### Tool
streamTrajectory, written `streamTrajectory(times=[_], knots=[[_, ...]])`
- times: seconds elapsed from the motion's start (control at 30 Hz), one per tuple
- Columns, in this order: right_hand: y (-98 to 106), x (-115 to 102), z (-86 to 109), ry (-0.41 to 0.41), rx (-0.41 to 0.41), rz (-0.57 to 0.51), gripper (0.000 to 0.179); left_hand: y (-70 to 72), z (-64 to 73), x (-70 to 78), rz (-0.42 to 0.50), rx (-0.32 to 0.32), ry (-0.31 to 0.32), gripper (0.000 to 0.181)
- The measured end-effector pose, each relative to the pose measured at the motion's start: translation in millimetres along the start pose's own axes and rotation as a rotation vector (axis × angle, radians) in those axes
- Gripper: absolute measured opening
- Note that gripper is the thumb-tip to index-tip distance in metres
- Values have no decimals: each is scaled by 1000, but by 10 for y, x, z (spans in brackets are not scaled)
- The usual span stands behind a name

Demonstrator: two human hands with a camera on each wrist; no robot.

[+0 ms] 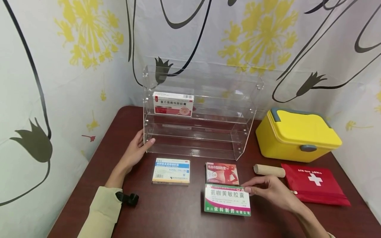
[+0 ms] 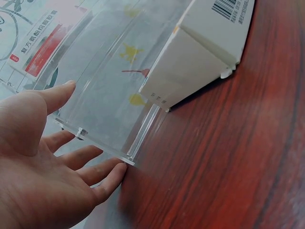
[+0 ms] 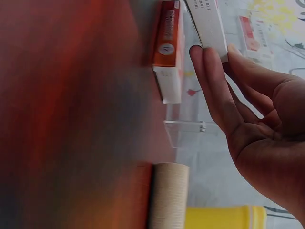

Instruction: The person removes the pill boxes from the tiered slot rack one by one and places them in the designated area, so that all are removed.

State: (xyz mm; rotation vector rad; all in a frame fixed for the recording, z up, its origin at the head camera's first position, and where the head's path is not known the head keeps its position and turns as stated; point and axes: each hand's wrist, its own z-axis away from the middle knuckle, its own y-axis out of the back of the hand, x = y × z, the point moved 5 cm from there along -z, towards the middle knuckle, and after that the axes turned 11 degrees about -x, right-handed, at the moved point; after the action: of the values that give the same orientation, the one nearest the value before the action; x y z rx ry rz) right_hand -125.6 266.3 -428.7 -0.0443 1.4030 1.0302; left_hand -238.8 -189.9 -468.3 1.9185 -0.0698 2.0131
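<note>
My right hand [image 1: 272, 191] pinches the right end of a white, green and magenta medicine box [image 1: 227, 201] between thumb and fingers. That box is lifted and tilted in the right wrist view, its white end [image 3: 209, 28] between the fingertips. Just behind it in the head view lies a red and white medicine box [image 1: 221, 173]. My left hand [image 1: 137, 148] holds the left side panel of a clear acrylic display rack [image 1: 193, 152], thumb in front and fingers outside. A white and red medicine box [image 1: 173, 105] stands on an upper shelf at the left.
A blue and white medicine box [image 1: 171, 171] lies before the rack. To the right are a cardboard tube [image 1: 269, 170], a red first aid pouch [image 1: 318, 183] and a yellow lidded case [image 1: 297, 135]. A patterned cloth [image 1: 202, 43] hangs behind the brown table [image 1: 166, 215].
</note>
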Motion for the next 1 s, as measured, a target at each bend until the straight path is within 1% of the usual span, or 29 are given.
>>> streamTrajectory(times=[0.2,0.47,0.6,0.7,0.73,0.8,0.9,1.0], knots=[[-121,77,15,4,-19,17,17,7,2,16,-2,6,-10,78],[-176,127,-11,-37,-8,45,15,4,6,10,-5,6,2,78],[-196,126,-18,-50,1,14,18,-2,2,-3,-1,0,3,80],[-222,128,-15,-29,21,4,19,-9,2,-15,0,-6,1,81],[-228,129,-15,-23,32,17,18,-9,2,-18,-2,-6,2,81],[-237,118,-17,21,62,58,16,-6,4,-13,0,-4,4,80],[-249,99,-10,63,106,144,13,-10,6,-15,4,-2,9,78],[-255,78,-7,80,140,207,11,-8,6,-13,6,-3,9,77]])
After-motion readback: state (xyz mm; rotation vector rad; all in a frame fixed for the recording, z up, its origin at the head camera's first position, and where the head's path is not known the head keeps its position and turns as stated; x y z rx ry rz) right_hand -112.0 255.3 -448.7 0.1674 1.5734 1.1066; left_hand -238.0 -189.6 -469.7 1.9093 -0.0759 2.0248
